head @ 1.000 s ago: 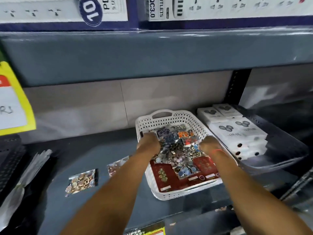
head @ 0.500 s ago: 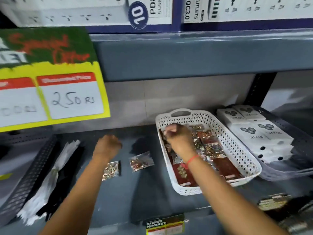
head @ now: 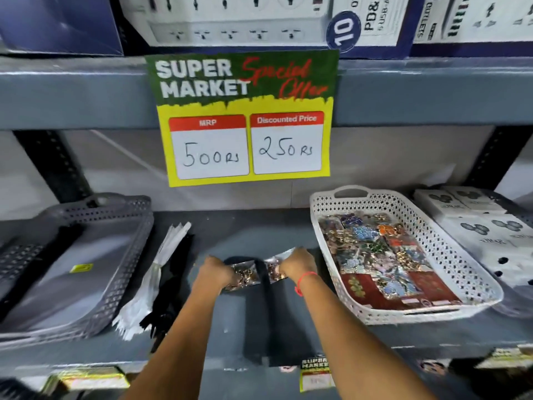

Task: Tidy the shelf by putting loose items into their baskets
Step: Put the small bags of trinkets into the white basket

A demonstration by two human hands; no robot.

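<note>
Your left hand point(head: 214, 273) fingers curl onto one trinket packet point(head: 243, 276); your right hand point(head: 297, 262) fingers pinch another packet point(head: 275, 265). Both packets lie on the grey shelf point(head: 230, 319), left of the white basket point(head: 450, 255) of similar packets.

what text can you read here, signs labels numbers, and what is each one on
"SUPER MARKET", "Special Offer": top of the hanging sign.
"MRP", "500 Rs": the sign's left price box.
"Discounted Price", "250 Rs": its right price box.
"10", "PD&": power strip box above; the rest is cut off.
"SUPER MARKET": small shelf-edge tag; its price is blurred.
White boxes at right: print too blurred.
</note>
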